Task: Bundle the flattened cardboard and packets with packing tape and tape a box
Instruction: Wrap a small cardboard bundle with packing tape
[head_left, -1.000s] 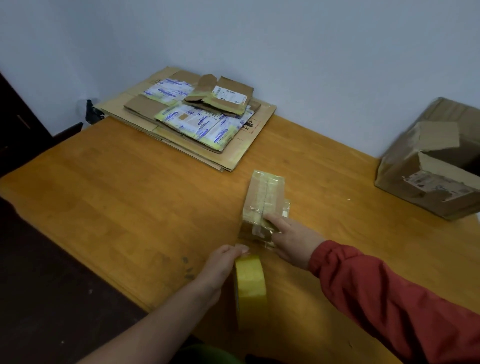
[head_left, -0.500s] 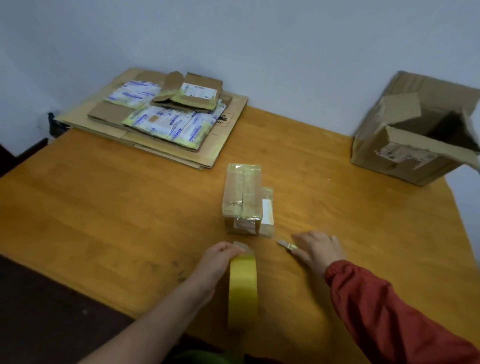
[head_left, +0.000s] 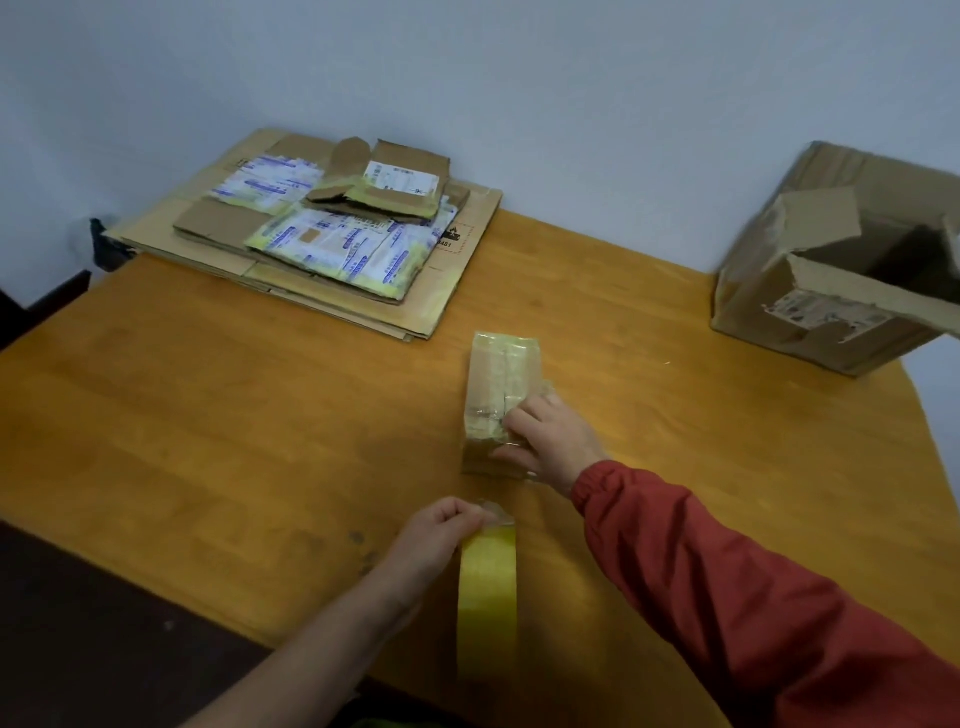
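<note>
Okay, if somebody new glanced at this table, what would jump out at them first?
Probably the yellow tape roll at the near edge, standing on edge in the left hand, and the red-sleeved right hand holding the small taped parcel just beyond it. After that, the stack of flattened cardboard topped with printed packets at the far left, and the torn open box at the far right.

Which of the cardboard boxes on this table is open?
The large box at the far right, flaps hanging loose. The small box under the right hand is taped shut; the flattened cardboard lies back left.
</note>
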